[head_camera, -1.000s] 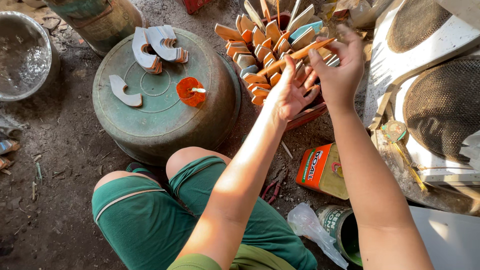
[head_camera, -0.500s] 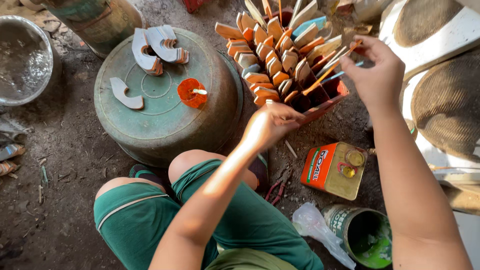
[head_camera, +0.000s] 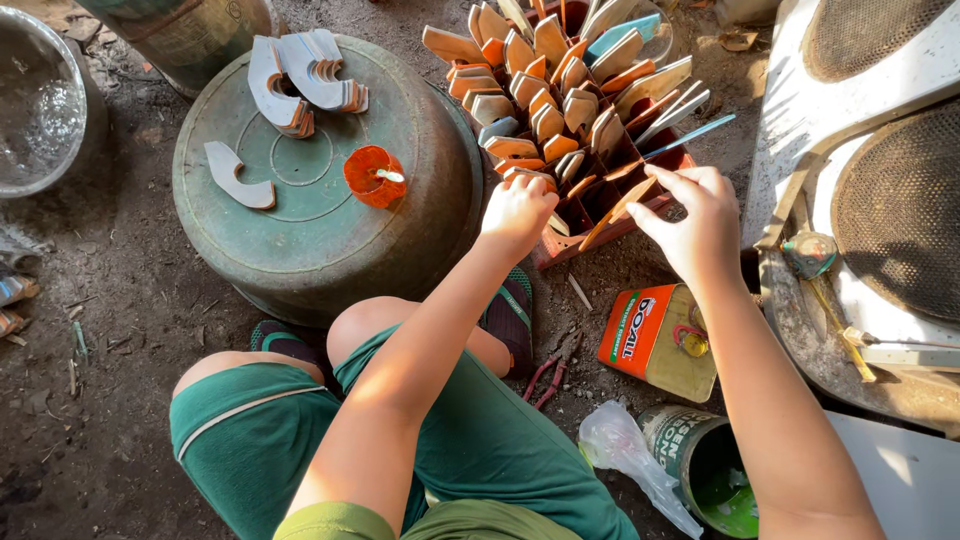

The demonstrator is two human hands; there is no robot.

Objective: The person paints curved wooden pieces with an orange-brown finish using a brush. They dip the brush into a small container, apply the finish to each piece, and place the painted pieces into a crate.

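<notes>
A red divided crate (head_camera: 640,215) holds several flat wooden pieces (head_camera: 545,105) with orange edges, standing on end. My left hand (head_camera: 518,210) is at the crate's near corner, its fingers curled around a small wooden piece there. My right hand (head_camera: 700,225) pinches a thin wooden strip (head_camera: 612,208) whose lower end slants into a front compartment of the crate. To the left, an upturned green basin (head_camera: 320,240) carries a stack of curved pieces (head_camera: 305,75), one loose curved piece (head_camera: 238,175) and a small orange cup (head_camera: 372,175).
An orange tin (head_camera: 655,345), a green paint can (head_camera: 710,465), a plastic bag (head_camera: 625,450) and pliers (head_camera: 550,372) lie by my right knee. White fan grilles (head_camera: 880,190) stand at the right. A metal bowl of water (head_camera: 35,100) sits far left on the dirt floor.
My left hand dropped towards my knee, then came back up to the crate's near corner. My right hand came down and toward me with the strip, lowering it to the crate's front.
</notes>
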